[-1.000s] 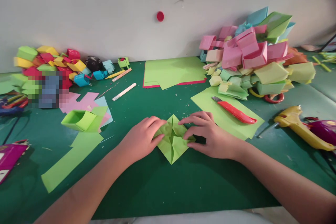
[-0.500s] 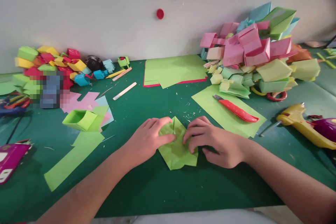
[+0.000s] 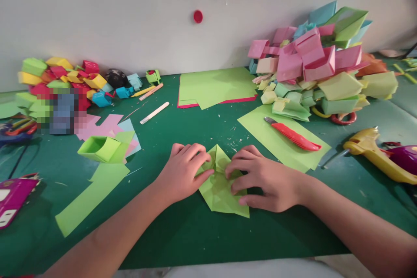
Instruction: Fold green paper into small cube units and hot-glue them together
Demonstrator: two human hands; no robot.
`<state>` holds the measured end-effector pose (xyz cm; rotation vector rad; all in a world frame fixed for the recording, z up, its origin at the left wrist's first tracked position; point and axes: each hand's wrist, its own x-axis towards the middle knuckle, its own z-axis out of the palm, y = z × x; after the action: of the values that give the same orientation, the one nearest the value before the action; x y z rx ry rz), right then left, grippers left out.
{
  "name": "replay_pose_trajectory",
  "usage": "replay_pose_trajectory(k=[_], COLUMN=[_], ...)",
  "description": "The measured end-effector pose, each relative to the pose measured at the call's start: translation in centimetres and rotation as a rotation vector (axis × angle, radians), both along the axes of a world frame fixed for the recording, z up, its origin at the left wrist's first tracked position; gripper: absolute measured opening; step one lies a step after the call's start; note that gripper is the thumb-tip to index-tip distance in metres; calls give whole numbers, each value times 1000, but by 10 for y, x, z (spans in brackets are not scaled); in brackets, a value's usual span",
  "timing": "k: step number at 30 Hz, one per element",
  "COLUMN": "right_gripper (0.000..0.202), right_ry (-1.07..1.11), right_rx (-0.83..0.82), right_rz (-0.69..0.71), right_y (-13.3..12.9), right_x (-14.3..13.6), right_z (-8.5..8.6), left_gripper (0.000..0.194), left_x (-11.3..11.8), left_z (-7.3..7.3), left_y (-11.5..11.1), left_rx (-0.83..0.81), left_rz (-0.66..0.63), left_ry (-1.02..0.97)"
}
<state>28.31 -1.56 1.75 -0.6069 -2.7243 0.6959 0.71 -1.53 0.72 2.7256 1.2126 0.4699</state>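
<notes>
A light green sheet of folded paper (image 3: 219, 197) lies on the green table in front of me, with a pointed top and a crease down its upper middle. My left hand (image 3: 184, 171) holds its left side, thumb and bent index finger on the folds. From the right, my right hand (image 3: 265, 178) grips the sheet with curled fingers on its upper right part and the thumb near the lower right edge. The fingers hide parts of both side edges.
A red box cutter (image 3: 296, 137) lies on a green sheet (image 3: 260, 126). Right of it is a yellow glue gun (image 3: 374, 152). Folded paper boxes pile up at back right (image 3: 319, 61) and back left (image 3: 58, 71). A green paper box (image 3: 99, 148) and paper strip (image 3: 93, 200) lie left.
Both hands shift slightly on the paper, the left one a little leftward. The sheet's lower right corner now reaches farther right and down, and the top crease has spread wider.
</notes>
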Motion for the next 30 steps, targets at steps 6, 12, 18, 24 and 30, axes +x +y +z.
replay_pose_trajectory(k=[6,12,18,24,30], right_gripper=[21,23,24,21,24], right_ry=[32,57,67,63,67], right_rx=[-29,-55,-35,-15,-2], right_rz=[12,17,25,23,30], right_y=[1,2,1,1,3], right_x=[-1,-2,0,0,-1], right_z=[-2,-2,0,-1,-4], left_gripper=[18,14,14,9,20], left_x=[6,2,-29,-28,-10], left_z=[-1,2,0,6,17], left_y=[-3,2,31,26,-2], left_rx=[-4,-50,54,309,443], left_rz=[21,91,333,239,-287], left_ry=[-104,-185,-127,-150,10])
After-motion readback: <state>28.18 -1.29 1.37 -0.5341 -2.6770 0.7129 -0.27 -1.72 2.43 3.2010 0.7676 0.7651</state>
